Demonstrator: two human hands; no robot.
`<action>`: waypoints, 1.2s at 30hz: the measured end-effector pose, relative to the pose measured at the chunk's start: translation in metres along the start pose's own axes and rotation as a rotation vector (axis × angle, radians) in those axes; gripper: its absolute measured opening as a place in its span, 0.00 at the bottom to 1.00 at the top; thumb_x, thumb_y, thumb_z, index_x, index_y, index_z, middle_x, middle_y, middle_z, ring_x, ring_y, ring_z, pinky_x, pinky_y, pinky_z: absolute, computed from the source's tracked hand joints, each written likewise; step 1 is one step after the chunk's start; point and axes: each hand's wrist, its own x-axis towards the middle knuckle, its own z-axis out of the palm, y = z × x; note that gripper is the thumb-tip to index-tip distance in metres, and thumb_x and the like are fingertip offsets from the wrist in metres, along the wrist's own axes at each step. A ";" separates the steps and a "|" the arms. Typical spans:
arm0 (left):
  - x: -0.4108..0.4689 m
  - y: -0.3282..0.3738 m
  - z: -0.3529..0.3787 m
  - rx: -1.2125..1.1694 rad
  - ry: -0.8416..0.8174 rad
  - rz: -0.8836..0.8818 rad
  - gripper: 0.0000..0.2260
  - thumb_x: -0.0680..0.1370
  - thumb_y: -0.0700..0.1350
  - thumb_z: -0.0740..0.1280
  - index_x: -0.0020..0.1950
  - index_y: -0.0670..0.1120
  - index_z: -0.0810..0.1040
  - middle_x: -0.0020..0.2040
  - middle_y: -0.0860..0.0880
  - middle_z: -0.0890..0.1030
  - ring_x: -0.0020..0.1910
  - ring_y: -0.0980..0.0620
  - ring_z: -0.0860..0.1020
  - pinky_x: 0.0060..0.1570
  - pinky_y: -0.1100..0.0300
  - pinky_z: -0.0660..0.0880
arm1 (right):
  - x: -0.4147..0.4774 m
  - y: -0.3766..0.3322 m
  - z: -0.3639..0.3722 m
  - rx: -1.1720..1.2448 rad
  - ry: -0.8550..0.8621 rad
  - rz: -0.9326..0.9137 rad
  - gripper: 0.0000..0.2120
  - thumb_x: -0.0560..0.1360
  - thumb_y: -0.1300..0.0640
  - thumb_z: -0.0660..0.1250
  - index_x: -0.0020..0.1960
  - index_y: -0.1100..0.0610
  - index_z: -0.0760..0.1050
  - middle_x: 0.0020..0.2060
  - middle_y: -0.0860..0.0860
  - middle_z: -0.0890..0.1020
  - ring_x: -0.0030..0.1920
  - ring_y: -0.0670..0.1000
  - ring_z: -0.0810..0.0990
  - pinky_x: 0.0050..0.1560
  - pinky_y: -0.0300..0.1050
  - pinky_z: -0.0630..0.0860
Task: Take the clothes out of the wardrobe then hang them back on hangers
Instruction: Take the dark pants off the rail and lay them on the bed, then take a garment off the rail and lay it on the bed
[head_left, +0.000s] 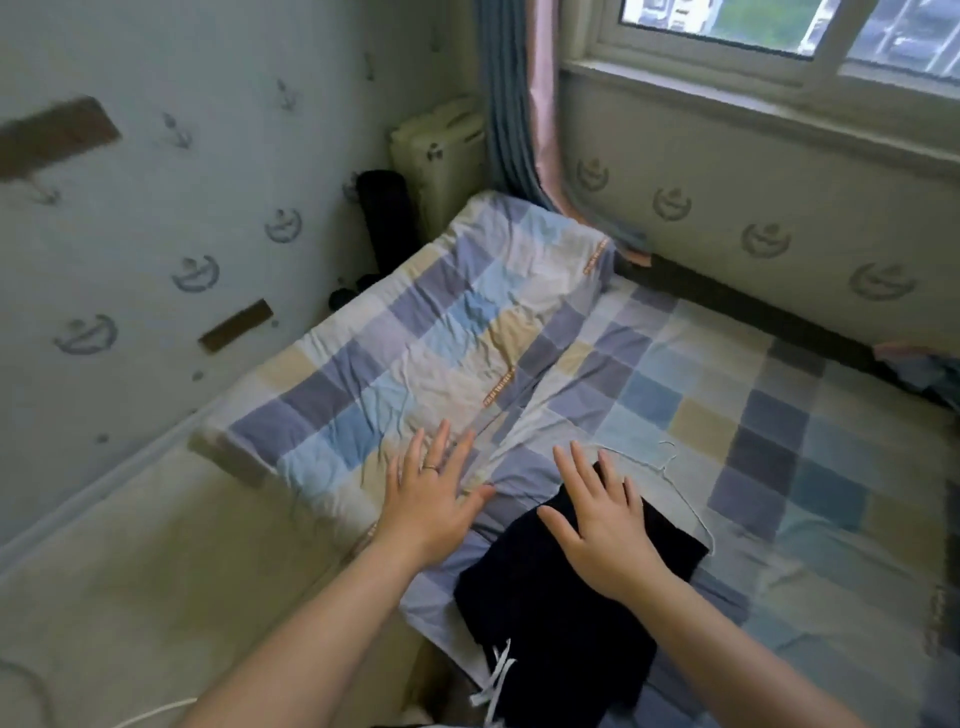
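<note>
A dark navy garment (561, 618) with white drawstrings lies flat on the checked bed sheet (779, 467) near the bed's front edge. A thin pale wire hanger (680, 486) lies on the sheet just beyond and to the right of it, partly under the cloth. My right hand (602, 525) is spread flat with straight fingers over the garment's far end. My left hand (431, 499), a ring on one finger, is spread flat over the folded checked quilt (415, 353) to the garment's left. Neither hand holds anything.
The folded quilt covers the bed's left half. A beige floor (156, 571) runs along the wallpapered left wall. A cream appliance (441, 166) and a dark roll (387, 218) stand in the far corner by the curtain (514, 104). A window (779, 36) is above the bed.
</note>
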 end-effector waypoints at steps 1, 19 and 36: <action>-0.016 -0.005 0.005 -0.021 0.014 -0.052 0.39 0.71 0.75 0.35 0.79 0.62 0.39 0.80 0.56 0.36 0.79 0.50 0.35 0.76 0.44 0.39 | -0.001 -0.005 0.002 -0.024 -0.031 -0.048 0.32 0.79 0.34 0.46 0.77 0.37 0.33 0.76 0.39 0.34 0.77 0.50 0.31 0.76 0.56 0.36; -0.415 -0.133 0.022 -0.187 0.387 -1.023 0.42 0.67 0.76 0.31 0.80 0.61 0.42 0.81 0.55 0.40 0.79 0.50 0.37 0.76 0.44 0.41 | -0.125 -0.277 0.146 -0.264 -0.394 -0.997 0.33 0.77 0.31 0.40 0.77 0.39 0.34 0.74 0.38 0.35 0.77 0.51 0.33 0.73 0.54 0.31; -0.889 -0.151 -0.034 0.122 1.036 -1.690 0.33 0.77 0.69 0.44 0.80 0.60 0.45 0.82 0.54 0.47 0.80 0.50 0.42 0.77 0.43 0.46 | -0.489 -0.625 0.253 -0.067 -0.351 -2.006 0.30 0.81 0.34 0.43 0.77 0.39 0.34 0.77 0.40 0.37 0.77 0.49 0.33 0.74 0.55 0.32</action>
